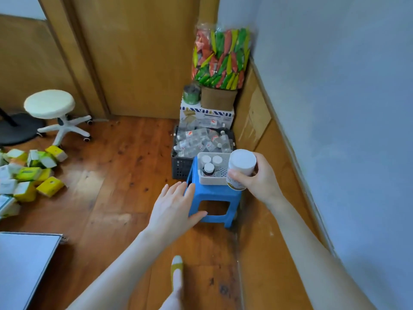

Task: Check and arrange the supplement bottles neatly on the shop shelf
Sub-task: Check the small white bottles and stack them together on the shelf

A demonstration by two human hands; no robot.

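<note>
The left forearm (pixel 116 265) and right forearm (pixel 312 253) are bare along all their visible length. The left hand (pixel 173 206) and right hand (pixel 259 177) are bare too. One foot (pixel 177 285) shows, wearing a yellow shoe (pixel 174 270) with a pale tip.

Left grip (pixel 176 203) held forward, fingers straight; right grip (pixel 259 177) curls round a bottle (pixel 242 163).

Soft, even indoor light w/ a cool cast on the pale blue wall (pixel 335 86); shadows faint. Strong wide-angle bend at edges. Slight blur throughout, esp. the crate of clear plastic bottles (pixel 201 139).
</note>
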